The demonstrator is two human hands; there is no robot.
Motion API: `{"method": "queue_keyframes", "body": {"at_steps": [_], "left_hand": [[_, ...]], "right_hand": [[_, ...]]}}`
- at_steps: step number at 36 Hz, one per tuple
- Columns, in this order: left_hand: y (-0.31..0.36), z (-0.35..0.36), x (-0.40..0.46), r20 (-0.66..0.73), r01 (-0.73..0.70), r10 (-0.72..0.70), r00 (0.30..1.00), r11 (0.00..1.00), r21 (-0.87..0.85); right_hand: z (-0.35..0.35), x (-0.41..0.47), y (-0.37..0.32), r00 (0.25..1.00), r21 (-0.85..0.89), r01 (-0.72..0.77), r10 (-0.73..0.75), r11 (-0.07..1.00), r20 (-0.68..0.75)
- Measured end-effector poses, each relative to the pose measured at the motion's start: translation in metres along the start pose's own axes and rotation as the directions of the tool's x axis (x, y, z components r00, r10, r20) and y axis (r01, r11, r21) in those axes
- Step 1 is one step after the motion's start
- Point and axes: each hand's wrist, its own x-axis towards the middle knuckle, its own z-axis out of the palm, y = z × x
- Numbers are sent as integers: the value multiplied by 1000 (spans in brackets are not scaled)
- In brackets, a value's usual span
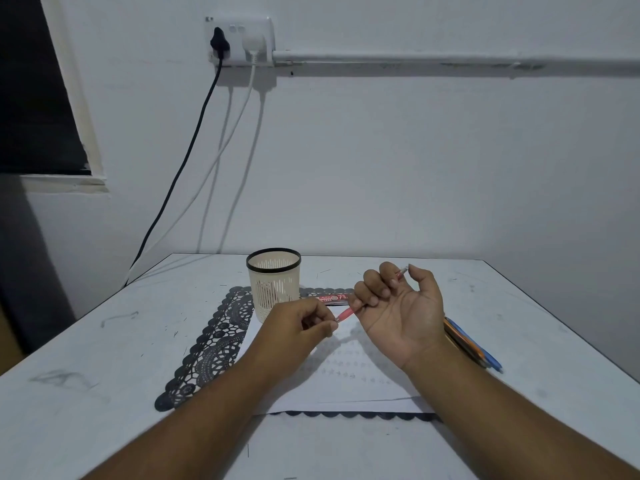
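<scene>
A slim red plastic pen (347, 312) is held in the air above the white surface (104, 341), slanting from upper right down to lower left. The right hand (401, 313) is turned palm up, its fingers (372, 292) curled round the pen's upper length, with the clear end poking out by the thumb. The left hand (298, 323) pinches the pen's lower end between thumb and fingertips (329, 325). Below the hands lies a white sheet of paper (346, 379) on a black lace mat (214, 341). A cream perforated cup with a black rim (273, 285) stands just behind the left hand. A bundle of coloured pens (474, 348) lies beside the right wrist.
</scene>
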Motion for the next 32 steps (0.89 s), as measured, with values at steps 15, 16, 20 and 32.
{"method": "queue_keyframes", "body": {"at_steps": [15,16,20,32], "left_hand": [[0,0,0,9,-6,6,1000,1000,1],[0,0,0,10,-7,7,1000,1000,3],[0,1,-1,12,-6,6,1000,1000,3],[0,1,-1,9,-6,6,1000,1000,-4]], "right_hand": [[0,0,-3,999,-65,12,-10,998,31],[0,0,-3,1000,-68,14,-13,998,28],[-1,0,-2,1000,-48,12,-11,999,18],[-1,-1,-2,999,-51,20,-18,998,30]]}}
